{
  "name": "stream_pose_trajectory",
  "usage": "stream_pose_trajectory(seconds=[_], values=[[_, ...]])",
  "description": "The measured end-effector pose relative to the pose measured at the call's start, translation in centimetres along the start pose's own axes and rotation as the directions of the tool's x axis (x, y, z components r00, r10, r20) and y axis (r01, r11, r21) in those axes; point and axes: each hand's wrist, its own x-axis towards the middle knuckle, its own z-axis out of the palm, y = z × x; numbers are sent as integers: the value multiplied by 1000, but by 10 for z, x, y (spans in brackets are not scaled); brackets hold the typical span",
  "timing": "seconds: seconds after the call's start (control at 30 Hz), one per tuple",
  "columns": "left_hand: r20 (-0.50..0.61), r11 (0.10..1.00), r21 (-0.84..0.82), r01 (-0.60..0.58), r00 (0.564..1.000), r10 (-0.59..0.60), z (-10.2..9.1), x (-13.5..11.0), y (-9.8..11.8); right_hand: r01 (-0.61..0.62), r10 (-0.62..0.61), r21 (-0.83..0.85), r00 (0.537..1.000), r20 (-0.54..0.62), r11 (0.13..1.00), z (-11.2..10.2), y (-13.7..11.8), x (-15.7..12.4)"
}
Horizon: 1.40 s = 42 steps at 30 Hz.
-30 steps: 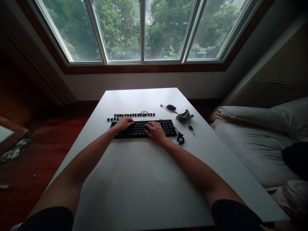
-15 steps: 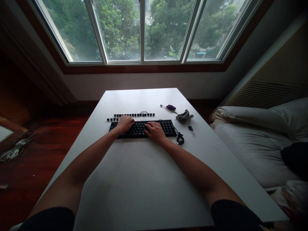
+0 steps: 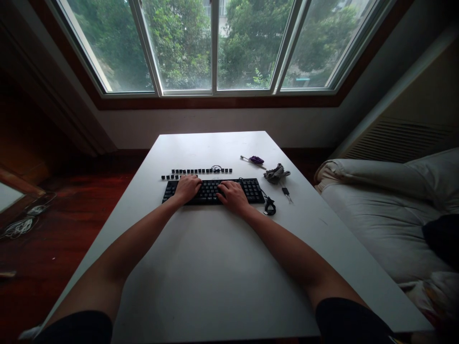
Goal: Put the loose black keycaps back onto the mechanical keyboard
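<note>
A black keyboard [image 3: 208, 192] lies on the white table [image 3: 211, 267]. My left hand [image 3: 188, 188] rests over its left part, fingers bent down onto the keys and partly hidden by the back of the hand. On the right-middle keys lies my right hand [image 3: 234, 196], its fingers apart and its thumb stretched toward the left; nothing shows in it. Small black keycaps [image 3: 201, 171] stand in a row behind the keyboard, with a shorter row of keycaps [image 3: 168, 177] just in front of it. Some of that shorter row may be covered by my left hand.
Right of the keyboard lie its coiled cable [image 3: 270, 206], a crumpled grey cloth [image 3: 277, 174], a small black-and-wire tool [image 3: 286, 192] and a purple-headed brush-like thing [image 3: 256, 160]. A pale sofa [image 3: 373, 205] stands to the right, a window [image 3: 215, 48] beyond the table.
My left hand has settled slightly lower and flatter over the keyboard. My right hand stays almost where it was on the keys. The whole view has shifted slightly.
</note>
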Motion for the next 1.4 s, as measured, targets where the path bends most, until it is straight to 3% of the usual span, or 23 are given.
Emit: stream_pose_trajectory(seconds=[0.3,0.53,0.97,1.13,1.4], values=[[-67,997,57,-51,996,55,0,-29,19,-1,1,-4,1000,2,1000,0,-1,0],[-98,991,89,-104,989,113,9,-40,21,-7,7,-7,1000,6,1000,1,-1,0],[-216,999,3,-48,975,48,26,-50,18,3,-3,-26,1000,0,1000,1,-1,0],[-279,996,-66,52,958,-69,21,-45,5,-2,2,-27,1000,10,1000,0,0,1],[-284,968,-122,218,927,-244,10,-34,-41,-11,12,-17,999,40,1000,-1,0,2]])
